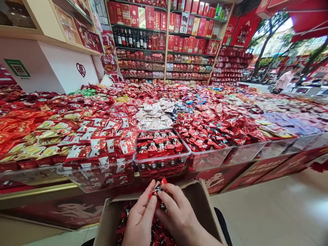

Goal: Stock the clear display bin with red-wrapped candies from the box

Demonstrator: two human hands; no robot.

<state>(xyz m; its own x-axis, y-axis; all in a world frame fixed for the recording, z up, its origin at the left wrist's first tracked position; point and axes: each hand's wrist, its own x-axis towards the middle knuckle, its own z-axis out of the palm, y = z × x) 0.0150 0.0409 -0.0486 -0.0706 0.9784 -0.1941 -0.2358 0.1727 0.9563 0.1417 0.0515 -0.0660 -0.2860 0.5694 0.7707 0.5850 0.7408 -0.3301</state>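
Observation:
Both my hands meet over an open cardboard box (pixel 208 205) holding many red-and-black wrapped candies (pixel 164 232). Between my fingertips is a red-and-black wrapped candy (pixel 159 188), partly covered by the fingers. My left hand (pixel 142 213) pinches it from the left, thumb pressed against it. From the right, the fingers and thumb of my right hand (pixel 176 210) close on the same candy. Just beyond stands a clear plastic bin (pixel 188 150), where similar candies (pixel 160 145) lie in neat rows.
Clear bins heaped with wrapped sweets (pixel 212 126) line the counter (pixel 89 210) on both sides. White packets (pixel 155 114) lie behind the middle bin. Shelves (pixel 167 37) of red boxes and bottles stand at the back. Tiled floor (pixel 269 208) is at right; a person (pixel 284 80) is outside.

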